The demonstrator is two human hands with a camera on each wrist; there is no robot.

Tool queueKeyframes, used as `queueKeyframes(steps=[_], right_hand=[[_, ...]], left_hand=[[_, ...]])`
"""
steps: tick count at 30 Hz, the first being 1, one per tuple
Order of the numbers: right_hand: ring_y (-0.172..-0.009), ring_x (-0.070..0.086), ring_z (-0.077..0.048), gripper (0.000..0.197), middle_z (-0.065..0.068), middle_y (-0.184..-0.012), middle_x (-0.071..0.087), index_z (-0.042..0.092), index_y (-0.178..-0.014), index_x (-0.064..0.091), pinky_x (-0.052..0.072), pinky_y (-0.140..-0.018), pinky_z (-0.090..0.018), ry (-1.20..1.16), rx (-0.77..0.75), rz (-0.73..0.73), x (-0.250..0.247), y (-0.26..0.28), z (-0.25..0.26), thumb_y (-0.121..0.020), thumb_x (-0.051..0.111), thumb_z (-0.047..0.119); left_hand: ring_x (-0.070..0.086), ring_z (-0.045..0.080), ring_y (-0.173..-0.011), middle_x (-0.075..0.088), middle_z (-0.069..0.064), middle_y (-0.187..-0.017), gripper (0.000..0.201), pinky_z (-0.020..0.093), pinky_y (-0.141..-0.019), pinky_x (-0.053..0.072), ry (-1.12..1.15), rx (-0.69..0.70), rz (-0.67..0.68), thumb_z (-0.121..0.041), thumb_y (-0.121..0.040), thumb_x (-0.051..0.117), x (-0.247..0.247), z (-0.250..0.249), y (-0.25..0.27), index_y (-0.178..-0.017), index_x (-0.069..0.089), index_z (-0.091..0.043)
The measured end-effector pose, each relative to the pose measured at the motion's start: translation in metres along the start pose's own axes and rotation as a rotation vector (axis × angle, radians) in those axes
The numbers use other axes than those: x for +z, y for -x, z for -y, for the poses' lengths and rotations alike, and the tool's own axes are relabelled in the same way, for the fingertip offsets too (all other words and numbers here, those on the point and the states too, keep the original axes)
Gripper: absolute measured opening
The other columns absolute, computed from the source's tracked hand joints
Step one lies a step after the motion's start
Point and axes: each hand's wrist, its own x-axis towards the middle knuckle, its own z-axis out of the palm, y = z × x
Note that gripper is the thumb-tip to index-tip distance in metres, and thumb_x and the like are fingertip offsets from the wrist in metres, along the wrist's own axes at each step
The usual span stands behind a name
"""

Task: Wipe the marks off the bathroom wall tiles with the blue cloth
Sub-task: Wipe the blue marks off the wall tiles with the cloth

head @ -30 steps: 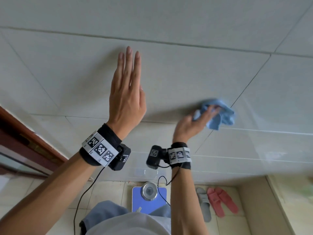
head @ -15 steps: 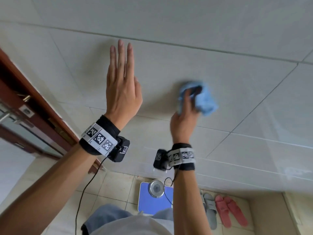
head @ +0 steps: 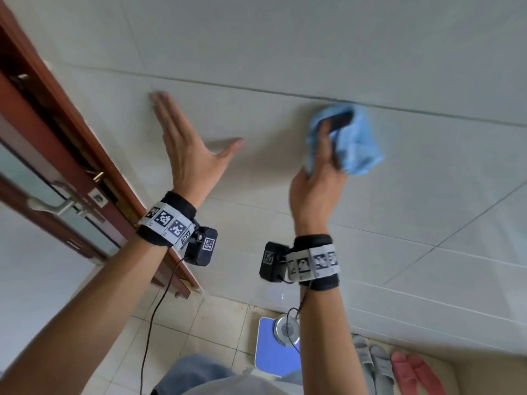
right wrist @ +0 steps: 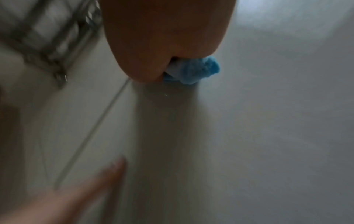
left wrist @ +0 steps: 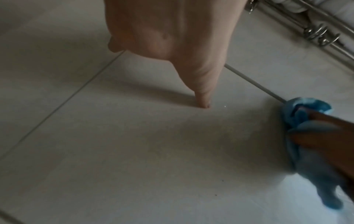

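Against the pale wall tiles (head: 256, 52), my right hand (head: 323, 155) grips the bunched blue cloth (head: 356, 143) and presses it to the wall just under a horizontal grout line. In the right wrist view the cloth (right wrist: 193, 71) pokes out past my palm. To the left, my left hand (head: 182, 143) lies flat on the same tile, fingers straight and thumb spread. The left wrist view shows that thumb (left wrist: 203, 97) touching the tile, the cloth (left wrist: 304, 133) at the right, and small dark specks (left wrist: 223, 180) on the tile below.
A brown door frame (head: 71, 132) with a metal handle (head: 54, 206) runs along the left. On the floor below lie a blue bathroom scale (head: 271, 357), grey slippers (head: 370, 363) and pink slippers (head: 410, 372). A metal wall rack (left wrist: 316, 33) hangs above the hands.
My right hand has carried the cloth up the tile to the grout line. The left hand has tilted left and spread its thumb. The view has swung towards the door.
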Motion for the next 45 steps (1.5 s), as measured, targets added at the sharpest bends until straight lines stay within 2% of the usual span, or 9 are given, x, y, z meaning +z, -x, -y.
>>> queueKeyframes(steps=[4,8,11,13,19,28,32,38,45], right_hand=[[-0.153,0.022,-0.043,0.072,-0.032,-0.16,0.031,-0.003,-0.145,0.053,0.018,-0.127,-0.043,0.018,-0.04,-0.16,0.019,-0.015,0.021,-0.076,0.039,-0.017],[-0.146,0.037,-0.037,0.076,-0.019,-0.153,0.05,0.007,-0.134,0.065,0.041,-0.114,-0.044,0.118,-0.155,0.223,0.072,0.051,0.022,-0.066,0.048,-0.022],[-0.095,0.063,-0.038,0.062,-0.016,-0.111,0.07,0.014,-0.13,0.07,0.059,-0.068,-0.05,0.149,-0.136,0.381,0.092,0.076,0.031,-0.079,0.041,-0.006],[-0.079,0.062,-0.039,0.065,-0.019,-0.107,0.067,0.016,-0.136,0.064,0.055,-0.061,-0.044,0.093,-0.134,0.333,0.095,0.065,0.046,-0.082,0.033,-0.002],[-0.148,0.032,-0.036,0.076,-0.017,-0.161,0.036,0.006,-0.146,0.056,0.033,-0.118,-0.034,0.093,-0.172,0.063,0.12,0.037,0.085,-0.074,0.047,-0.016],[-0.091,0.071,-0.037,0.047,-0.013,-0.098,0.077,0.015,-0.104,0.082,0.06,-0.071,-0.039,0.455,-0.363,1.031,0.187,0.198,0.02,-0.061,0.081,-0.004],[-0.107,0.067,-0.037,0.048,-0.015,-0.114,0.074,0.014,-0.118,0.075,0.056,-0.093,-0.045,0.535,-0.47,1.095,0.197,0.203,-0.002,-0.082,0.048,-0.001],[-0.096,0.071,-0.028,0.042,-0.006,-0.096,0.077,0.015,-0.101,0.08,0.055,-0.091,-0.035,0.64,-0.658,1.09,0.192,0.2,-0.017,-0.065,0.067,-0.002],[-0.117,0.065,-0.007,0.034,0.014,-0.12,0.072,0.034,-0.111,0.077,0.044,-0.106,-0.026,0.914,-0.909,1.337,0.19,0.246,-0.072,-0.079,0.073,0.025]], left_hand=[[-0.002,0.042,-0.161,-0.005,0.033,-0.169,0.136,0.047,-0.132,0.01,0.029,0.028,-0.037,-0.073,-0.083,0.075,-0.017,0.019,-0.01,-0.162,0.002,0.01],[-0.002,0.039,-0.161,-0.007,0.03,-0.171,0.114,0.048,-0.132,0.011,0.067,-0.034,-0.073,-0.06,-0.098,0.064,-0.039,0.058,-0.026,-0.162,-0.001,0.008],[-0.009,0.04,-0.161,-0.014,0.031,-0.169,0.125,0.045,-0.133,0.005,0.064,-0.128,-0.019,-0.069,-0.093,0.062,-0.051,0.089,-0.04,-0.16,-0.008,0.011],[-0.012,0.039,-0.16,-0.016,0.031,-0.169,0.134,0.042,-0.132,-0.001,0.074,-0.138,0.006,-0.074,-0.089,0.064,-0.057,0.102,-0.048,-0.16,-0.01,0.011],[-0.01,0.044,-0.159,-0.014,0.035,-0.168,0.134,0.052,-0.132,0.005,0.082,-0.014,0.037,-0.071,-0.088,0.071,-0.063,0.13,-0.054,-0.16,-0.006,0.012],[0.003,0.042,-0.161,0.001,0.035,-0.169,0.076,0.049,-0.132,0.012,-0.002,0.216,0.046,-0.027,-0.11,0.049,-0.075,0.175,-0.054,-0.162,0.009,0.011],[0.004,0.043,-0.16,0.003,0.036,-0.169,0.078,0.047,-0.132,0.012,-0.028,0.249,0.051,-0.023,-0.106,0.052,-0.077,0.181,-0.054,-0.161,0.01,0.012],[0.003,0.048,-0.159,0.002,0.039,-0.167,0.08,0.048,-0.132,0.011,-0.021,0.226,0.05,-0.02,-0.103,0.053,-0.067,0.174,-0.047,-0.159,0.009,0.015],[0.004,0.043,-0.161,0.0,0.034,-0.169,0.08,0.045,-0.132,0.013,-0.041,0.231,0.096,-0.022,-0.103,0.051,-0.048,0.178,-0.018,-0.161,0.007,0.012]])
